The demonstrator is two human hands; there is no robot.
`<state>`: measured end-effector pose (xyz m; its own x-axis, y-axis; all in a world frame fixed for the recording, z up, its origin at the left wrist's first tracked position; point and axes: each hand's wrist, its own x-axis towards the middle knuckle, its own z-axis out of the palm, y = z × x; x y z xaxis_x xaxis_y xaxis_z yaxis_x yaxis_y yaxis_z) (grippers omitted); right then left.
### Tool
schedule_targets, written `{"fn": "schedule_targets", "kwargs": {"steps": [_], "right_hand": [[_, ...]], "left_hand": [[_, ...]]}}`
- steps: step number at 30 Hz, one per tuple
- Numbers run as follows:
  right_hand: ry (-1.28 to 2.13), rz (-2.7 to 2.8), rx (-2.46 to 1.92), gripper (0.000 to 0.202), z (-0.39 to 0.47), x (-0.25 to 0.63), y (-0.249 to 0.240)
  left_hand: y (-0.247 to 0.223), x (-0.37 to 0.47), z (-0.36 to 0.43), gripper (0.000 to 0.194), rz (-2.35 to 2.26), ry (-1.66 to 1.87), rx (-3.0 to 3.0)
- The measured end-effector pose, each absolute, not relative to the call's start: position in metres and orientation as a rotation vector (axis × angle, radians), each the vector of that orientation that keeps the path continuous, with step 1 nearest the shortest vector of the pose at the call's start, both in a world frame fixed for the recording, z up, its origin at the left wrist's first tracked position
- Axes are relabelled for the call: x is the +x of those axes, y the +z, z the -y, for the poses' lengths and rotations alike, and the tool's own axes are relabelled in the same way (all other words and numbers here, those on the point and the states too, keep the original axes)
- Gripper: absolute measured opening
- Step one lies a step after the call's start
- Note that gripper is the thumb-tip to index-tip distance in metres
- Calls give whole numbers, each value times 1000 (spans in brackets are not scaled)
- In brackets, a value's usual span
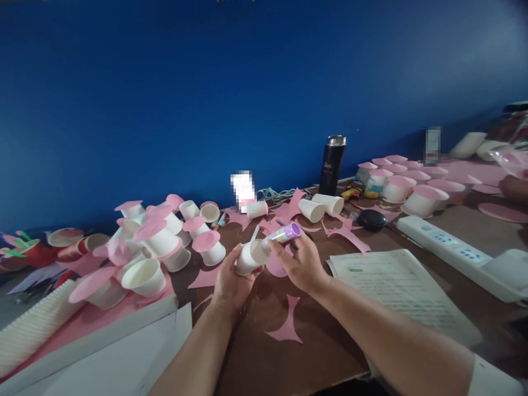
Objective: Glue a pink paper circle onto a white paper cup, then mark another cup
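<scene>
A white paper cup (249, 257) is held tilted in my left hand (233, 279), its fingers wrapped round the side and base. My right hand (303, 263) grips a glue stick (284, 233) with a purple end, whose other end meets the cup's rim. Behind the cup a thin white stick-like piece points up. Just beyond my hands lie pink paper scraps (291, 206), and one more pink scrap (290, 324) rests on the brown table (264, 363) in front of me.
Cups with pink paper discs (154, 236) crowd the left, beside stacked cups (37, 324) and a white box (124, 352). A black flask (332, 165) stands behind. At right are printed sheets (391, 291), a power strip (449, 250), more disc-topped cups (424, 199) and another person's hand (515, 188).
</scene>
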<state>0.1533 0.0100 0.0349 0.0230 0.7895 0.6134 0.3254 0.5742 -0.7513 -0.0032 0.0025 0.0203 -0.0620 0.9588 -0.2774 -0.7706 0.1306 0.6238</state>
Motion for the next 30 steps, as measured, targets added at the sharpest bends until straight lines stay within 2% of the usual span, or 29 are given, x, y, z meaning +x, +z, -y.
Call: {"fn": "schedule_targets", "kwargs": {"steps": [9, 18, 23, 30], "right_hand": [[690, 1503, -886, 16, -10, 153, 35], [577, 1525, -977, 19, -14, 150, 28], [705, 1535, -892, 17, -12, 150, 29], [685, 1372, -1054, 31, -35, 169, 32]], "left_hand": [[22, -4, -3, 17, -784, 1548, 317], [22, -4, -4, 16, -791, 1524, 285], [23, -5, -4, 14, -804, 1547, 269], [28, -14, -7, 21, -819, 1610, 286]]}}
